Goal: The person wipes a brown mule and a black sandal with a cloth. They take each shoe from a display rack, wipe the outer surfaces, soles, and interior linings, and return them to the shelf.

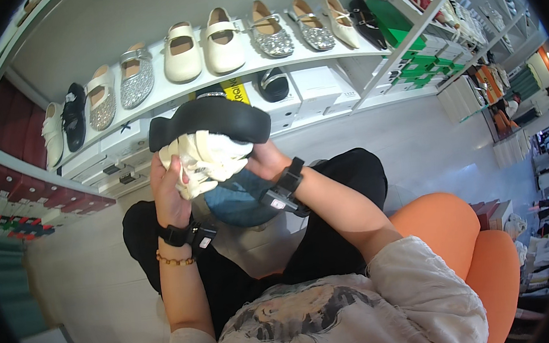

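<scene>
Between my two hands is a cream strappy shoe (205, 158) with a thick black sole (211, 120) turned away from me. My left hand (170, 185) grips its left end, the thumb on the cream straps. On the other side, my right hand (268, 159) holds the right end near the sole; some of its fingers are hidden behind the shoe. Both wrists wear black straps with small devices. Below the shoe, between my knees, is a round blue stool seat (242, 199), partly covered by the right wrist device.
A white shelf (160, 95) ahead bears a row of shoes, with white shoeboxes (316, 87) underneath. Dark red boxes (26, 186) are stacked at left, green and white boxes (427, 65) at right. An orange seat (435, 221) stands by my right side.
</scene>
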A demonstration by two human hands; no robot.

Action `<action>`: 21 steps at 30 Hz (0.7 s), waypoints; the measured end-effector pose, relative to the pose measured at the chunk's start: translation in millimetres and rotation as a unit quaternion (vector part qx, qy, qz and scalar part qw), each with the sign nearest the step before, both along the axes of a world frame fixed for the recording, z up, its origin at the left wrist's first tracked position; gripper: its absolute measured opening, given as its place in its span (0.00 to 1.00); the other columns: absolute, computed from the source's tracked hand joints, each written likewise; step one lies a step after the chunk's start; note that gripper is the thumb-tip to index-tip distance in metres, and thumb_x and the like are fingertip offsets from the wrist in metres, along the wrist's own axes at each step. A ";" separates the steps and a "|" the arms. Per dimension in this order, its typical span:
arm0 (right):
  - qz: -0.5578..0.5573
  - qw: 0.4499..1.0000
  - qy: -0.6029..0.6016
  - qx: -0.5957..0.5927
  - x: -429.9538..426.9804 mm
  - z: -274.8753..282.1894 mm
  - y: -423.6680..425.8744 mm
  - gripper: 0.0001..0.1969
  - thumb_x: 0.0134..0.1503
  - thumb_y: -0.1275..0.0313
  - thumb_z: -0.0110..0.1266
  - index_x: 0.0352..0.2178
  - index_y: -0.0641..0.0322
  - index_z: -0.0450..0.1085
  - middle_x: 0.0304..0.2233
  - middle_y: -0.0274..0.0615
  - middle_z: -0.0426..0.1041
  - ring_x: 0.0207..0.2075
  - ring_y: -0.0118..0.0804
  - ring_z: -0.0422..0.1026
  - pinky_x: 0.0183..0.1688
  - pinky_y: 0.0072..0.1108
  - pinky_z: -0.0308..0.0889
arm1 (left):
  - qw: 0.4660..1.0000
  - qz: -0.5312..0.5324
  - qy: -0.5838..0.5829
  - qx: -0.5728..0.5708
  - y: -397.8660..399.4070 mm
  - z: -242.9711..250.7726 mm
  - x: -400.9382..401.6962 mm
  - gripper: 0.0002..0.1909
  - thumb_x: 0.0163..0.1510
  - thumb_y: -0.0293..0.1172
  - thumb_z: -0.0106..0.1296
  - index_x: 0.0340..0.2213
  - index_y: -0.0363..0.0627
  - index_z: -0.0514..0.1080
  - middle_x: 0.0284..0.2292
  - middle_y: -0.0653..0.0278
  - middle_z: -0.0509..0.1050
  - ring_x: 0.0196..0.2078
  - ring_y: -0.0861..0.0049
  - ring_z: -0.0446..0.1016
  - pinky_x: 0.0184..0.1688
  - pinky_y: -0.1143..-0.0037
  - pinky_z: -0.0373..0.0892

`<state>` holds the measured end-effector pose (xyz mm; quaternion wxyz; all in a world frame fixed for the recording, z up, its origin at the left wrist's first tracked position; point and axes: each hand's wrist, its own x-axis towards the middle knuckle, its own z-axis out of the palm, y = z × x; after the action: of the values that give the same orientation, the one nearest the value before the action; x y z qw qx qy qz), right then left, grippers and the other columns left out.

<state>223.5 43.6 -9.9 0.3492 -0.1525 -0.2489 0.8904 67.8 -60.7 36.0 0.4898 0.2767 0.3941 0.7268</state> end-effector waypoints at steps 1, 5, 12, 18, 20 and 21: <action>-0.011 0.999 0.000 -0.034 2.1 5.0 0.5 0.18 0.58 0.65 0.42 0.47 0.64 0.61 0.48 0.42 0.66 0.48 0.36 0.67 0.51 0.29 0.63 | 1.000 0.006 0.003 -0.003 -0.2 -0.7 -1.3 0.10 0.55 0.26 0.44 0.40 0.39 0.62 0.30 0.69 0.68 0.23 0.90 0.61 0.28 0.86 0.62; -0.047 0.996 -0.033 -0.072 14.9 7.0 9.6 0.17 0.54 0.75 0.38 0.46 0.67 0.58 0.43 0.46 0.67 0.44 0.40 0.68 0.48 0.31 0.64 | 0.998 0.063 0.028 -0.009 0.8 -10.1 -9.8 0.10 0.55 0.27 0.46 0.39 0.40 0.62 0.28 0.70 0.67 0.23 0.90 0.61 0.27 0.85 0.61; -0.089 0.993 -0.060 -0.056 28.0 25.1 9.7 0.16 0.54 0.76 0.39 0.45 0.68 0.59 0.43 0.45 0.66 0.44 0.39 0.67 0.49 0.30 0.62 | 0.988 0.142 0.053 -0.038 4.6 -16.8 -16.1 0.09 0.55 0.27 0.46 0.37 0.39 0.63 0.28 0.71 0.67 0.24 0.88 0.61 0.29 0.84 0.61; -0.150 0.982 -0.115 -0.003 29.7 22.7 11.8 0.14 0.54 0.77 0.41 0.42 0.69 0.63 0.41 0.43 0.68 0.43 0.36 0.67 0.47 0.27 0.62 | 0.977 0.168 0.131 -0.028 8.6 -19.1 -8.0 0.07 0.54 0.26 0.48 0.34 0.41 0.62 0.28 0.67 0.68 0.24 0.88 0.64 0.27 0.85 0.62; -0.203 0.966 -0.161 0.007 24.8 33.3 6.0 0.14 0.52 0.79 0.40 0.41 0.72 0.63 0.36 0.46 0.70 0.36 0.38 0.71 0.40 0.25 0.66 | 0.967 0.171 0.184 -0.034 7.7 -22.6 -7.9 0.08 0.54 0.26 0.47 0.35 0.40 0.61 0.28 0.66 0.69 0.23 0.87 0.65 0.24 0.85 0.63; -0.203 0.966 -0.161 0.005 25.7 32.0 6.1 0.14 0.52 0.79 0.40 0.41 0.72 0.63 0.36 0.46 0.70 0.36 0.38 0.71 0.40 0.25 0.66 | 0.967 0.171 0.184 -0.035 8.6 -22.0 -4.7 0.08 0.54 0.26 0.47 0.35 0.40 0.61 0.28 0.66 0.69 0.23 0.87 0.65 0.24 0.85 0.63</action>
<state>249.2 49.7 22.1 0.4789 -0.3393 -0.2705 0.7631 63.1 -52.1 14.0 0.2867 0.3173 0.5439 0.7220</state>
